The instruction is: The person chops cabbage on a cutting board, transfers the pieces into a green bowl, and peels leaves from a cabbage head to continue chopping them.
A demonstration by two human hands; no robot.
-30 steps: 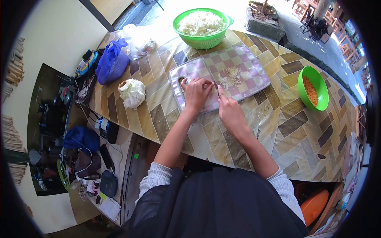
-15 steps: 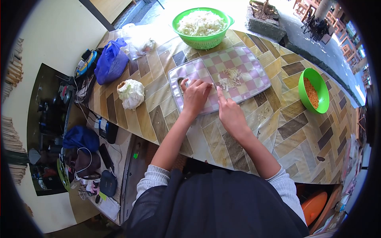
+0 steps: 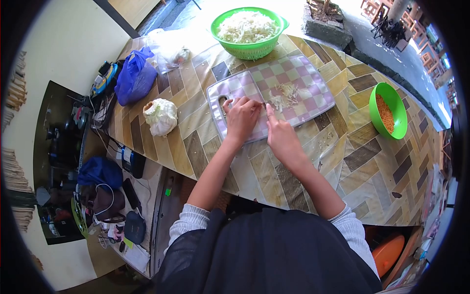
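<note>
A pink-and-white checkered cutting board (image 3: 308, 73) lies on the table, with a small pile of pale shredded cabbage (image 3: 286, 96) on it. My left hand (image 3: 241, 119) is over the board's left part, fingers bent and pressed down; what lies under them is hidden. Close beside those fingertips, my right hand (image 3: 283, 137) is closed with its index finger stretched forward, along what appears to be a knife (image 3: 265, 105), mostly hidden by the hand. A cut cabbage (image 3: 161, 117) sits on the table left of the board.
Behind the board stands a green colander (image 3: 249, 50) heaped with shredded cabbage (image 3: 247, 27). At the right is a green bowl (image 3: 400, 115) of orange shreds (image 3: 385, 112). A blue plastic bag (image 3: 134, 78) and a clear bag (image 3: 169, 59) rest at the back left of the patterned table (image 3: 303, 191).
My right hand's fingertip has shifted slightly up and left, closer to my left fingers. The left hand stays nearly in place; the view has tilted a little.
</note>
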